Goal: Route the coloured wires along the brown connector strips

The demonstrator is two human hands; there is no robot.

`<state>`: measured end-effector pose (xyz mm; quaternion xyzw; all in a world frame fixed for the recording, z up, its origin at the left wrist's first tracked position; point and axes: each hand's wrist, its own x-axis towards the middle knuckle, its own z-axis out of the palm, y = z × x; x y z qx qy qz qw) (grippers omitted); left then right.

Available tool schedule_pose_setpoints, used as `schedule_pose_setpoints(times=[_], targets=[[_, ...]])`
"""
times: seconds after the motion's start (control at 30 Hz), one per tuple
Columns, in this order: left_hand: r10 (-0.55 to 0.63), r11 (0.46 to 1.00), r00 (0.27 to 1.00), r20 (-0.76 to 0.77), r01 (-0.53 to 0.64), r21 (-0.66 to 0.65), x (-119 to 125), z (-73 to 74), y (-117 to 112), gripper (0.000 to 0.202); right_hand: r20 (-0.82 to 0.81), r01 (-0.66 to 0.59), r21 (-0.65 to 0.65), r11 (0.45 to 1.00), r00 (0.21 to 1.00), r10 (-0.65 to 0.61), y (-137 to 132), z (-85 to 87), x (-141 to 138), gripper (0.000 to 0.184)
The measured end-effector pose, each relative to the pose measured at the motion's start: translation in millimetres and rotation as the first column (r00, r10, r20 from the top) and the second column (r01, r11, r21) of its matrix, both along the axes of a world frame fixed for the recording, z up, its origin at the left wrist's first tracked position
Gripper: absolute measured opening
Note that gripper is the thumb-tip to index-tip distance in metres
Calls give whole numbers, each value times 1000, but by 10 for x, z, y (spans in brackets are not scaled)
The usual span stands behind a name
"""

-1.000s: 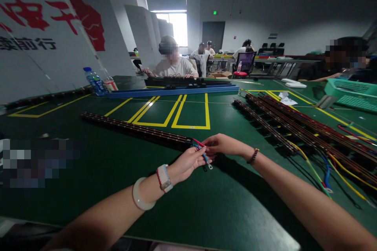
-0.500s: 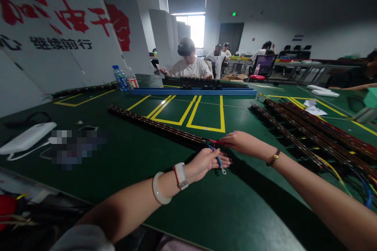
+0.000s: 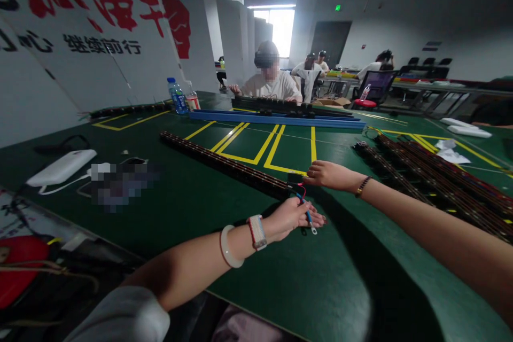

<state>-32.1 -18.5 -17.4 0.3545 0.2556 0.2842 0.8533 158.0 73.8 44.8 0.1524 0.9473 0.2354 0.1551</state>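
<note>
A long dark strip [image 3: 228, 164] with copper-coloured lines lies slantwise across the green table. Wires come out of its near end. My left hand [image 3: 290, 219] lies palm up below that end, its thumb pressing a blue wire [image 3: 309, 216] against the fingers. From the hand's edge sticks out the wire's metal ring terminal [image 3: 313, 231]. A red wire [image 3: 303, 190] curves between the strip's end and my left hand. Just above this curve, my right hand [image 3: 331, 176] is closed, fingers pointing left; what they hold is hidden. A small dark patch shows beside its fingertips.
More dark strips with wires [image 3: 436, 176] lie in a bundle at right. A blue rail [image 3: 276, 118] crosses the far side, with a seated person [image 3: 272, 83] behind it. Bottles [image 3: 177, 96] stand at far left; a white device [image 3: 62, 168] lies at left.
The view has shifted, so the scene sits further right. My right hand has lifted a little away from the strip's end, and the red wire now bows in a curve. My left hand keeps its grip.
</note>
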Motion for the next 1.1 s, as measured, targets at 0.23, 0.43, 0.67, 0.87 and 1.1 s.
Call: schedule_pose_setpoints(times=[0.23, 0.43, 0.67, 0.87, 1.1], targets=[[66, 998, 998, 18, -66, 1, 11, 61, -59, 14, -693, 395, -411, 822, 450, -563, -643, -290, 173, 30], [28, 992, 984, -174, -5, 129, 10, 15, -45, 14, -736, 455, -424, 783, 330, -591, -922, -490, 182, 28], [-97, 955, 889, -446, 210, 210, -56, 107, 82, 22, -652, 482, -314, 818, 517, -554, -868, -570, 221, 42], [-105, 921, 829, -549, 289, 260, -49, 129, 100, 19, -619, 495, -347, 797, 517, -591, -888, -558, 223, 41], [-159, 871, 759, -632, 410, 272, -112, 70, 190, 22, -614, 488, -374, 789, 507, -605, -874, -558, 236, 43]])
